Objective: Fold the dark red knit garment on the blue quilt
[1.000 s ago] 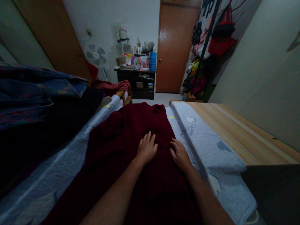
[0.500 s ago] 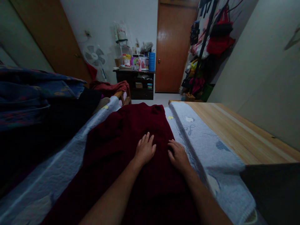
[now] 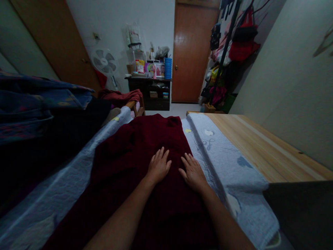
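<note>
A dark red garment (image 3: 153, 135) lies spread out on a light blue quilted bed cover (image 3: 221, 149). My left hand (image 3: 158, 166) rests palm down on the middle of the cloth, its fingers stretched out. Close to the garment's right edge, my right hand (image 3: 192, 172) lies flat on the same fabric with its fingers extended. Neither hand grips anything. The garment's near end runs into dark shadow between my forearms, so its exact shape there is hidden.
Dark and blue clothes (image 3: 44, 93) are heaped on the left. A bare wooden board (image 3: 270, 146) borders the bed on the right. Beyond the bed stand a black cabinet (image 3: 135, 92), a white fan (image 3: 104, 61) and a closed door (image 3: 194, 52). Bags (image 3: 244, 38) hang at the right.
My right hand has shifted slightly left onto the garment, and its curled fingers have straightened out flat. My left hand has stayed nearly in place.
</note>
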Tool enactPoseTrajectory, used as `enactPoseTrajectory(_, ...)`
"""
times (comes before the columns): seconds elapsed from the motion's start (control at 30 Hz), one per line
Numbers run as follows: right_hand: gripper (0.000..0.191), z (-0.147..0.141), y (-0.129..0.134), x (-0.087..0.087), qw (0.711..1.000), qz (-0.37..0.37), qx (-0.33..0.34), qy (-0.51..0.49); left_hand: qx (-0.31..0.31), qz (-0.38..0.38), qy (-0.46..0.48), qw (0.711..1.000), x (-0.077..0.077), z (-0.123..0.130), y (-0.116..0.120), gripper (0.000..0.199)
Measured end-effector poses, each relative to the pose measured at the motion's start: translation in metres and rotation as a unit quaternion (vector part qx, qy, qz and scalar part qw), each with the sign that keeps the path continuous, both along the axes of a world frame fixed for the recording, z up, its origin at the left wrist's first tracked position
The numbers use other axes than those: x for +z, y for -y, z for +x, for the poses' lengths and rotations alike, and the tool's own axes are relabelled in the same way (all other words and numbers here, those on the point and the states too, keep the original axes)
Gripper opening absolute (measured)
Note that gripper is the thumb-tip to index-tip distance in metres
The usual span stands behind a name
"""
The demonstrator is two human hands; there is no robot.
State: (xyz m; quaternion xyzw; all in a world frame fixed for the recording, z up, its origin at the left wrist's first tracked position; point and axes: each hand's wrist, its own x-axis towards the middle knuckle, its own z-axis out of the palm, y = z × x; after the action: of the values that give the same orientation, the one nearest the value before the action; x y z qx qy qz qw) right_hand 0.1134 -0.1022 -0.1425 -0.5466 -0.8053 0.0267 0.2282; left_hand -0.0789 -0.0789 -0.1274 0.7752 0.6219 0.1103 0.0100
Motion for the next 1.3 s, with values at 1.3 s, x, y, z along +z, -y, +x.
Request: enactPoseTrajectory(1.3, 0.044, 0.001, 0.006, 0.005, 0.999, -0.026, -0.016, 0.037, -0.066, -0.018, 0.032, 0.997, -0.003, -0.001, 0.011, 0.065)
